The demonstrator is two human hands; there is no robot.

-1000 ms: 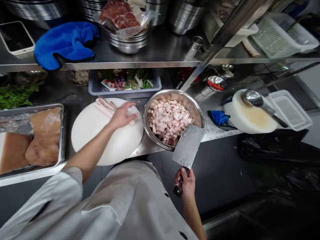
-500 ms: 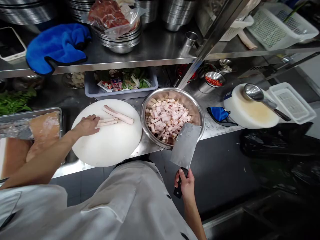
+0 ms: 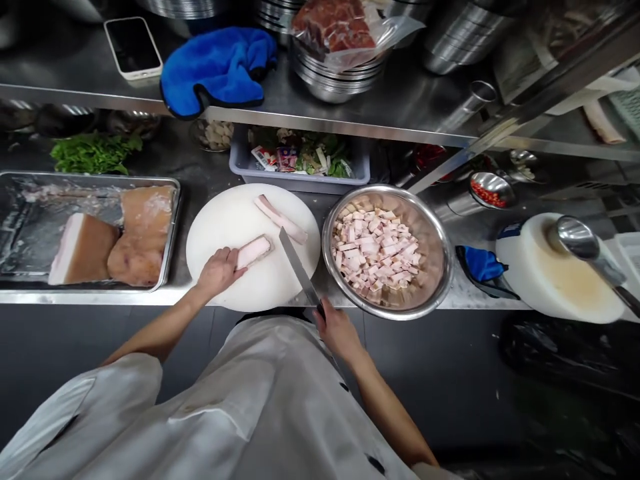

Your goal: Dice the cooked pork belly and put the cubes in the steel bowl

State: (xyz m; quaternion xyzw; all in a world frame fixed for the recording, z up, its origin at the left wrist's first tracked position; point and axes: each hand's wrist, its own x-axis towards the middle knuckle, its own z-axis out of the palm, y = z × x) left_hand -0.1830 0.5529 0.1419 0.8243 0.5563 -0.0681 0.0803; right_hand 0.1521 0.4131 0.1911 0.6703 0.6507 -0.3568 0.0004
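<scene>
On the round white cutting board [image 3: 215,217], my left hand [image 3: 219,272] is closed over the near end of a pale pork strip [image 3: 256,251]. A second pork strip [image 3: 280,219] lies slanted behind it. My right hand [image 3: 339,328] grips the black handle of a cleaver [image 3: 299,269]. Seen nearly edge-on, the blade points up and left over the board's right side, apart from the strip under my left hand. To the right stands a steel bowl [image 3: 443,280] holding many small cubes of pork [image 3: 377,250].
A metal tray [image 3: 173,257] with larger pork slabs [image 3: 90,250] sits at the left. Behind the board is a grey bin [image 3: 363,177] of scraps. A second board [image 3: 565,283] with a ladle [image 3: 580,240] stands right. An overhead shelf [image 3: 310,120] crosses the back.
The cleaver has swung from beyond the bowl's front right to over the board, its blade turned edge-on. My left hand has moved toward the near edge with a strip. The view has shifted left.
</scene>
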